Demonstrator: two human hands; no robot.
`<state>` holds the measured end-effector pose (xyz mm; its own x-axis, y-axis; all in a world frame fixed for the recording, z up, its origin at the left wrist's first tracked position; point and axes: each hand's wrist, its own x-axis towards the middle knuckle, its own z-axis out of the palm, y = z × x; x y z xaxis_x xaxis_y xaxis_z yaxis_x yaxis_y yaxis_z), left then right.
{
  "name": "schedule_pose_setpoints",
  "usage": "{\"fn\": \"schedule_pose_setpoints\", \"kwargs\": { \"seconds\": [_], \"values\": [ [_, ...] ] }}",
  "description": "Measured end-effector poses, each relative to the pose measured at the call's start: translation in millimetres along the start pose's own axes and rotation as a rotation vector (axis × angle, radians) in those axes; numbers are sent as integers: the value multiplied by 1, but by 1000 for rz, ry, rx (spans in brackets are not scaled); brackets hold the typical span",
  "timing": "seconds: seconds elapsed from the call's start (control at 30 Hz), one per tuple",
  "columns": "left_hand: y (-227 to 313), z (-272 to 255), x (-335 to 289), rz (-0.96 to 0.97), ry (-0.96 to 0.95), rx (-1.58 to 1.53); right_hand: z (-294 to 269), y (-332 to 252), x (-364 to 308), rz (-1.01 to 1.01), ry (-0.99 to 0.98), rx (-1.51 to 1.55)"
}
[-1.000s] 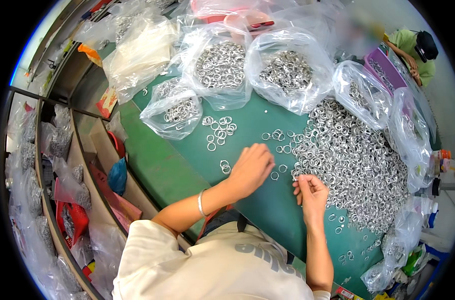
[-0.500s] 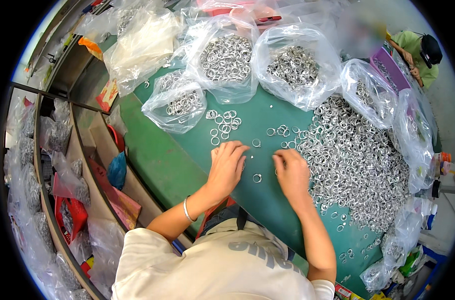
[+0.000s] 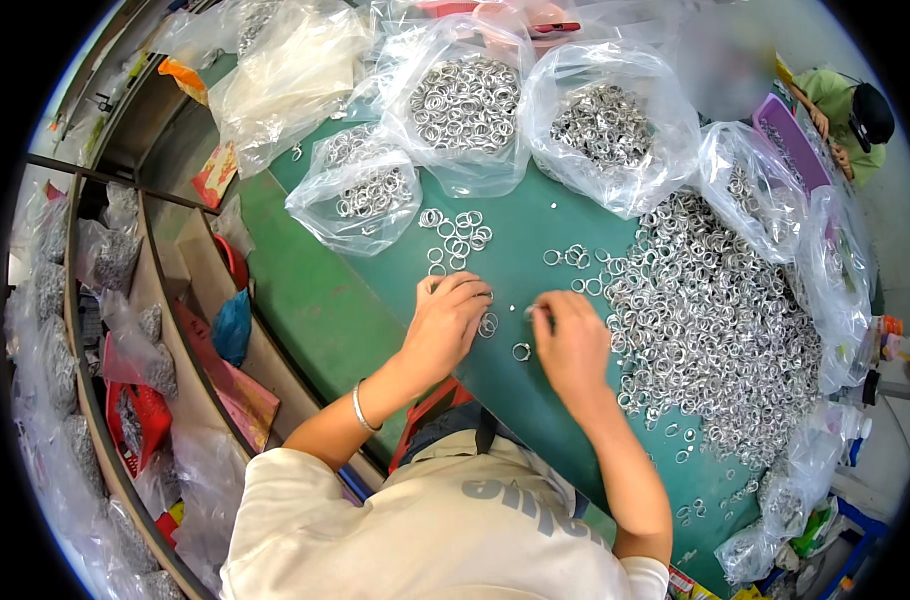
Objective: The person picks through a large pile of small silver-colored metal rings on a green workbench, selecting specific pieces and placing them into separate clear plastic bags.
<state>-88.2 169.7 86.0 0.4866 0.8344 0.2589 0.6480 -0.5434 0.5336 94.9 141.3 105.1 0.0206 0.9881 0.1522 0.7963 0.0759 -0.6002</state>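
My left hand [image 3: 443, 322], a bangle on its wrist, has its fingers bent inward with a metal ring [image 3: 490, 297] at the fingertips. Just beside them a pair of rings [image 3: 488, 325] lies on the green table. To the right, my right hand [image 3: 573, 345] pinches a small silvery ring [image 3: 530, 312] between thumb and forefinger, partly hidden. One ring with a setting [image 3: 521, 352] rests between the hands. Beyond my left hand is a small group of rings [image 3: 465, 237]. A big heap of rings [image 3: 715, 320] spreads to the right of my right hand.
Clear plastic bags of rings stand along the far side: a small bag [image 3: 355, 225], a fuller bag [image 3: 475, 165] and a wide bag [image 3: 615, 190]. A purple bin [image 3: 800, 150] is at the far right, near another person [image 3: 840, 115]. Shelves with bagged parts [image 3: 110, 255] line the left.
My right hand has moved left and now pinches a ring. The single ring lying beyond the hands is gone from its place. Rings beside my left fingertips now show more fully.
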Motion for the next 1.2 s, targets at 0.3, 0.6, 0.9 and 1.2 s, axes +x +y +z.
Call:
{"fn": "schedule_pose_setpoints", "kwargs": {
  "seconds": [0.3, 0.6, 0.9, 1.2],
  "values": [
    [11, 4, -14, -78, 21, -179, 10, 12, 7, -106, -67, 168],
    [4, 22, -17, -62, 13, -209, 26, 20, 5, -234, -5, 75],
    [15, 18, -6, 6, 52, -174, -42, 67, 46, 2, 299, -350],
    [15, 43, 84, 49, -129, -50, -26, 77, 33, -90, 160, -474]
  ]
}}
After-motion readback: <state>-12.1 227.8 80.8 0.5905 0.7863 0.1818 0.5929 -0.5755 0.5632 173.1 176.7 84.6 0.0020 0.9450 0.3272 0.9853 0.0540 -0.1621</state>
